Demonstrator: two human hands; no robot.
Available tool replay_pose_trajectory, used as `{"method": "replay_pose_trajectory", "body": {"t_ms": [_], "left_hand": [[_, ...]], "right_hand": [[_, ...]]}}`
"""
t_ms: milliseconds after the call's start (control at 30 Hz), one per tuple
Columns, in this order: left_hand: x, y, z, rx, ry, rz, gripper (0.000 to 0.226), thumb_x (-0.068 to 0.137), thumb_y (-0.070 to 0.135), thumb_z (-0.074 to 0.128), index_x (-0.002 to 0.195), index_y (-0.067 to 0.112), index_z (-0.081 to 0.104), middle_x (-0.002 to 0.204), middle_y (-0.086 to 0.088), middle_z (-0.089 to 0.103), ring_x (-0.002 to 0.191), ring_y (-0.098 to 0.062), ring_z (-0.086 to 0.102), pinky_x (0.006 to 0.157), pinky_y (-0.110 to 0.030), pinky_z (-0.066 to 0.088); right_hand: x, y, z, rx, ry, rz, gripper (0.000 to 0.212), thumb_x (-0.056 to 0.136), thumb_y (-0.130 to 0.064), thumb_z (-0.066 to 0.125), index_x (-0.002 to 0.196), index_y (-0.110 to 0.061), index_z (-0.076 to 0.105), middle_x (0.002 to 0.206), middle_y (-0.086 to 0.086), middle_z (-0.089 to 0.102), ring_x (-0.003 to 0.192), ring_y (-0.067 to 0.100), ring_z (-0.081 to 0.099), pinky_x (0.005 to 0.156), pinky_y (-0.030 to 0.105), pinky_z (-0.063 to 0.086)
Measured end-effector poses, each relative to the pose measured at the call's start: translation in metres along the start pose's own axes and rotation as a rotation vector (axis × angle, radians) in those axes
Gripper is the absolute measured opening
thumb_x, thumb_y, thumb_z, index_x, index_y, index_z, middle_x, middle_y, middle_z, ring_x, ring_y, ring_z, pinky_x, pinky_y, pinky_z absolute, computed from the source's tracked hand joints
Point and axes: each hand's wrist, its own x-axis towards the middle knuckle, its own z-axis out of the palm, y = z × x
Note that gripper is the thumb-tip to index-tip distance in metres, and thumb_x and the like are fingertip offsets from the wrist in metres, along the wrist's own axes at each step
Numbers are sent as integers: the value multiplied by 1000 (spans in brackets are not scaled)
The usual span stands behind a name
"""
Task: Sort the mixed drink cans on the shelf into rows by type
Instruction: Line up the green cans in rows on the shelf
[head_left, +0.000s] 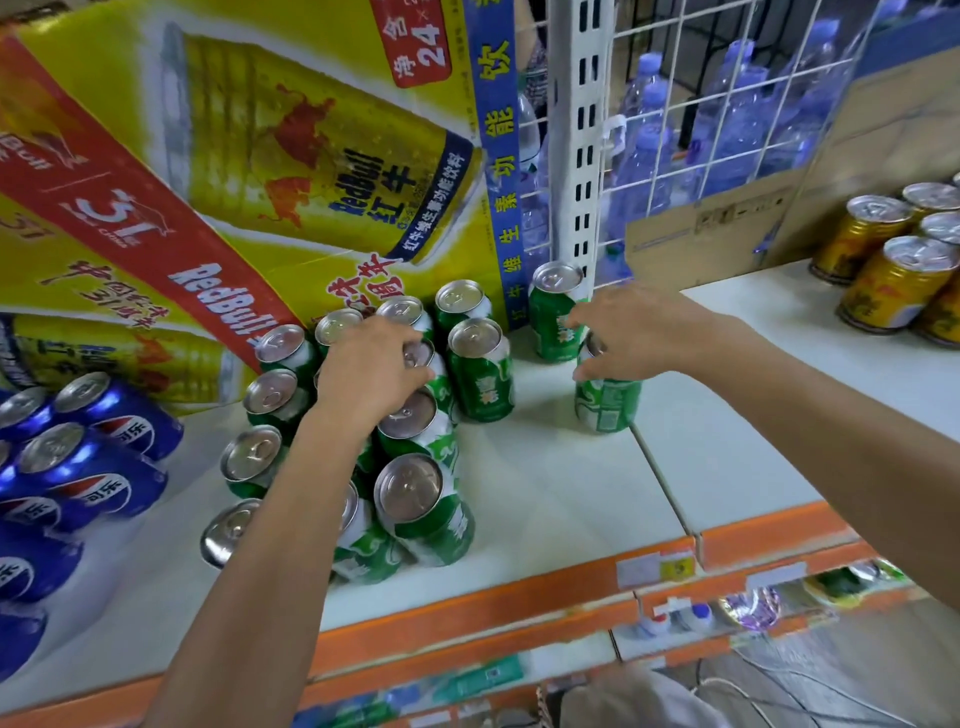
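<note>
Green cans (480, 379) upright, long axes vertical, tops up

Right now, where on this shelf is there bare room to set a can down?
Bare shelf lies between the green can cluster and the green can under your right hand, reaching the front edge. More lies right of the seam, short of the gold cans. Crowded: from the cluster leftward to the blue cans.

Bare forearms (270, 519) — left grip (371, 364), right grip (631, 332)
</note>
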Motion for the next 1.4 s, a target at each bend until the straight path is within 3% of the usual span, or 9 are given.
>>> {"method": "replay_pose_trajectory", "body": {"t_ms": [133,267,500,767,900,1000,1100,1200,1400], "left_hand": [[-2,2,0,5,2,-3,38,84,33,68,114,10,65,117,-15,59,107,-32,55,86,-40,43],[-2,2,2,27,17,5,40,85,34,67,119,13,64,123,-14,58,111,-32,54,89,-39,41],[-7,4,9,60,24,9,24,92,34,57,105,15,64,108,-11,60,99,-29,56,74,-33,39],[-7,-2,14,-34,68,17,18,89,35,61,93,19,66,101,-7,62,95,-28,57,76,-36,46],[-9,-3,14,-80,88,7,15,88,33,62,90,20,67,102,-7,62,95,-29,56,75,-35,43],[-10,-2,14,-74,98,9,16,89,34,61,89,19,66,103,-7,62,96,-29,56,75,-35,41],[-10,-2,14,-81,96,5,18,89,32,60,95,17,68,109,-8,62,99,-30,56,79,-36,41],[-11,-1,13,-82,93,9,20,90,32,60,100,16,69,113,-8,62,102,-30,55,83,-37,41],[-12,-2,13,-84,105,11,20,90,33,60,99,18,68,109,-8,62,98,-28,56,82,-37,41]], "right_hand": [[-10,3,5,-18,-36,60,64,75,-53,68,125,-21,46,117,10,54,109,33,52,78,34,46],[-13,-3,3,36,-7,14,61,74,-39,74,128,-30,47,118,4,54,111,28,51,78,32,43],[-15,-34,-3,192,-51,-223,60,71,-15,73,125,-36,54,121,2,49,114,22,49,95,37,43],[-8,-64,-10,294,-33,-493,49,75,8,54,107,-26,70,116,5,55,106,19,49,84,25,36],[-6,-63,-6,331,-84,-471,55,77,1,59,126,-23,56,126,5,45,117,19,40,94,22,31],[-3,-60,2,236,-23,-391,69,74,-19,73,136,-24,43,130,5,42,121,23,42,102,36,37],[-3,-64,11,152,27,-311,79,72,-34,78,139,-26,37,129,6,42,116,26,46,95,33,41],[-1,-67,12,158,63,-352,77,72,-32,78,138,-27,40,125,2,43,115,24,46,84,25,35],[4,-75,14,149,76,-388,71,73,-27,77,135,-28,43,116,1,42,108,26,48,77,29,36]]}}
